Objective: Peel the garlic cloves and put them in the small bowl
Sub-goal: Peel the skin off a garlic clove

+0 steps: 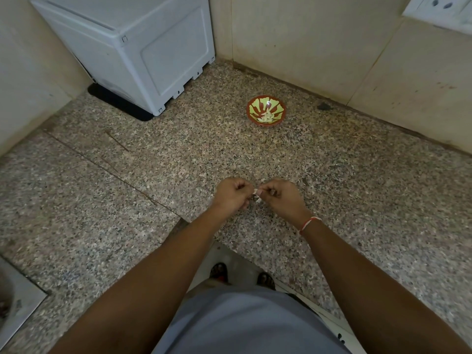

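A small red and yellow-green bowl [266, 110] stands on the speckled granite counter [153, 175] near the back wall, with several pale peeled garlic cloves [266, 117] inside. In front of it, near the counter's edge, my left hand [231, 194] and my right hand [283, 196] are held close together, fingers curled. Between their fingertips they pinch a small garlic clove [256, 194] with bits of white skin hanging off it. Most of the clove is hidden by the fingers.
A white plastic appliance [143, 47] on a black mat stands at the back left corner. A steel sink edge [15, 302] shows at the lower left. Beige tiled walls close the back, with a socket plate [439, 8] at the upper right.
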